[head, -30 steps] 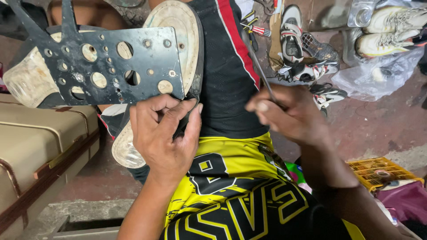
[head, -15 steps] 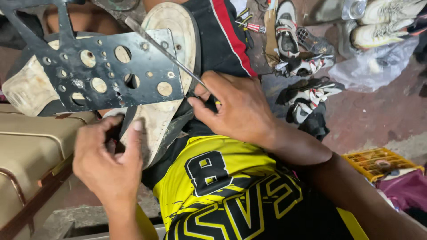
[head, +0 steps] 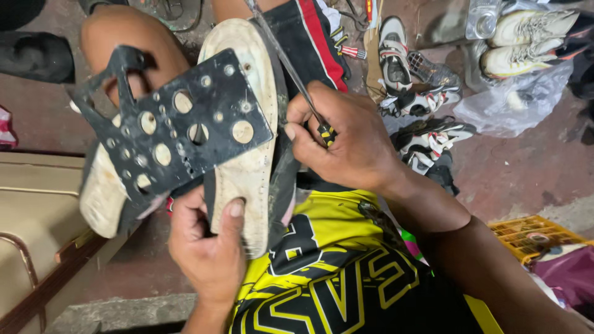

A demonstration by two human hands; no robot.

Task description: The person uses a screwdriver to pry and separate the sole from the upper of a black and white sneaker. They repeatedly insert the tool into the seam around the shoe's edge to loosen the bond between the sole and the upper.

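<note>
Now left hand (head: 207, 250) grips one shoe sole (head: 247, 142); right hand (head: 346, 139) grips one awl (head: 291, 68).

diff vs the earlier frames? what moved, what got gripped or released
Left hand dropped from the shoe's edge to its heel end and now clamps the white sole, thumb across it. Right hand, first apart holding the thin metal tool, came in against the shoe's edge. Unchanged: tool in the right grip, black perforated plate over the sole, shoes on the floor.
</note>
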